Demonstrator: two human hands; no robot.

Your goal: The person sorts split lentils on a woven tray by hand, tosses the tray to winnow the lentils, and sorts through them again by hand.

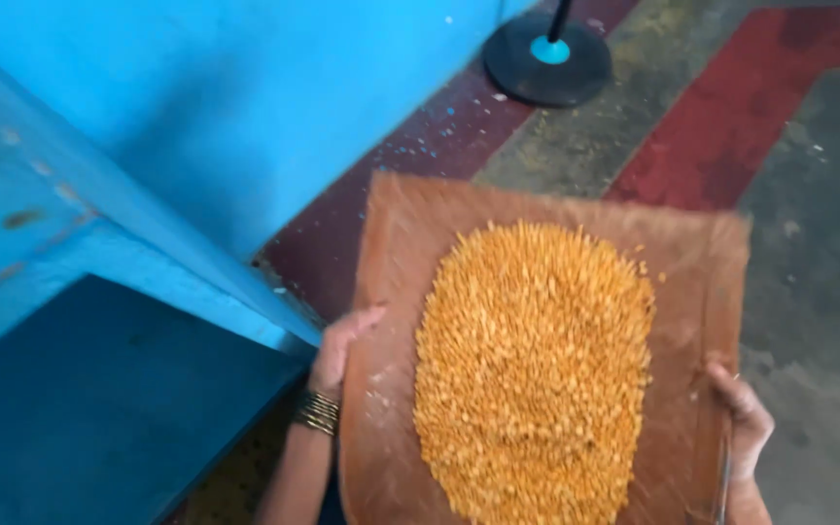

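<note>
Head view: a flat brown woven winnowing tray (396, 243) is held over the floor w/ a heap of yellow-orange split lentils (535, 369) spread along its middle, long axis running away from the person. Left hand (340, 345) grips the tray's left edge, thumb on top; right hand (746, 418) clasps the right edge. Heap lies between both hands, approx. equally near. A black round stand base (546, 58) sits beyond, blue wall (245, 97) at left.

Black round stand base (547, 60) on patterned floor (809, 243)
</note>
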